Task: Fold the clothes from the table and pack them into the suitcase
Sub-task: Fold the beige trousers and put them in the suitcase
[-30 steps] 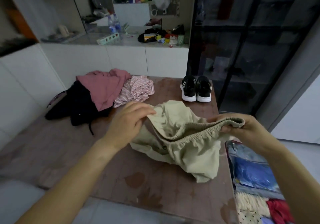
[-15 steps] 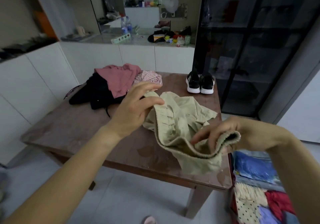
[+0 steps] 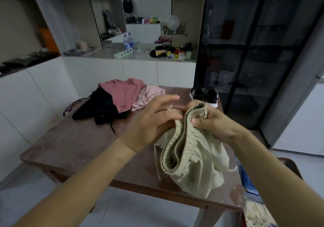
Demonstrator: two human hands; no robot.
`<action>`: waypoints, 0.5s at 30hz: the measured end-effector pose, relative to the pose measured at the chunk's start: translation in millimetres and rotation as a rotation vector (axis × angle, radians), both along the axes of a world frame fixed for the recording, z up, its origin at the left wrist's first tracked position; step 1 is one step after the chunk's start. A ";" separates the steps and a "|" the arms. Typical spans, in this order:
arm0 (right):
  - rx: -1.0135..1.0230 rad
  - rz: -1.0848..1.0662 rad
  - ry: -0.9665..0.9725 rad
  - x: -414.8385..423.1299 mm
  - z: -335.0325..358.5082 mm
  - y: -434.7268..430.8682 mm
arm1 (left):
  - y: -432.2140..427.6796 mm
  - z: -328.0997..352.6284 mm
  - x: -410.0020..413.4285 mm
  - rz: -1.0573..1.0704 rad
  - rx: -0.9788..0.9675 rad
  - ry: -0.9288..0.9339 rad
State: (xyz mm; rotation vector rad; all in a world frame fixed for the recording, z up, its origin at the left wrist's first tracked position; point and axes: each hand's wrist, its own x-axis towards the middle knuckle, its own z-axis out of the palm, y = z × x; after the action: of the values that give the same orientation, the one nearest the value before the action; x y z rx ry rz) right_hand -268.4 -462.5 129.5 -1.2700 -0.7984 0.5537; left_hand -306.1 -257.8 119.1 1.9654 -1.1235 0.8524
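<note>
Beige elastic-waist garment is hanging over the near right part of the tabletop, lifted at one end and not lying flat. Its gathered waistband is doubled into a narrow loop. The long axis is running from the far end, bunched in the right hand, down and toward the person, with the bend of the loop near the tabletop's front edge. The slot of the waistband is facing up and to the left, and the loose body of the cloth is sagging to the right and below. A thin drawstring is dangling off the left side of the loop. Right-hand fingers are curling tightly round the far end of the waistband, thumb side toward the camera. The left hand is meeting the right at that same end. Its fingers are reaching out nearly straight and slightly spread, and a sliver of beige is showing between them. Whether they are pinching the cloth or only lying against it I cannot tell. On the far left of the tabletop a pile is sitting: a pink garment on top of a black garment, with a pink striped garment just beside on the right. A pair of black sneakers is standing at the far right edge, behind the hands. The suitcase is lying open on the floor to the right of the tabletop, only partly in frame, with blue and cream items showing inside.
</note>
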 end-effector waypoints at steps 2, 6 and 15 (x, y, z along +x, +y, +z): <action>-0.054 0.018 0.028 5.5 -5.8 3.5 | 6.2 -0.7 6.9 0.160 0.004 0.001; -0.100 -0.035 -0.019 15.6 -12.8 6.8 | 13.7 -2.1 12.3 0.347 -0.206 0.304; -0.174 -0.478 -0.319 27.1 -12.0 30.9 | 5.1 8.1 27.6 0.242 -0.139 1.016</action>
State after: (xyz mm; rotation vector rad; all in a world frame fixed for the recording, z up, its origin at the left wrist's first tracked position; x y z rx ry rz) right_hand -241.3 -431.6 117.5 -1.6720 -0.6818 0.0327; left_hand -278.5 -252.6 127.2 2.0152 -0.2254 -0.0333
